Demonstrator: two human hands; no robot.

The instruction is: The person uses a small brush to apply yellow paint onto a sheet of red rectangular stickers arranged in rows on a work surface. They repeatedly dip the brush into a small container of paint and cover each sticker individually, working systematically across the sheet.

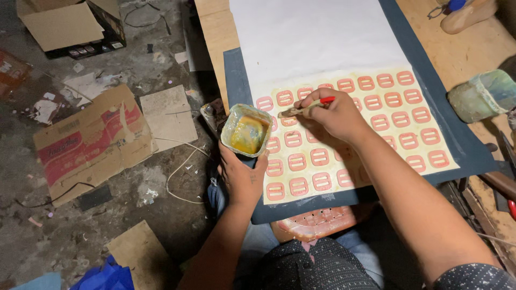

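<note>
From the head camera, the left hand (241, 174) grips a small square plastic tub (246, 130) holding yellowish glue, just beside the sheet's left edge. The right hand (334, 114) pinches a red-handled brush (307, 107), its tip over the white sheet (376, 129) of pink buckle-shaped pieces (319, 157).
</note>
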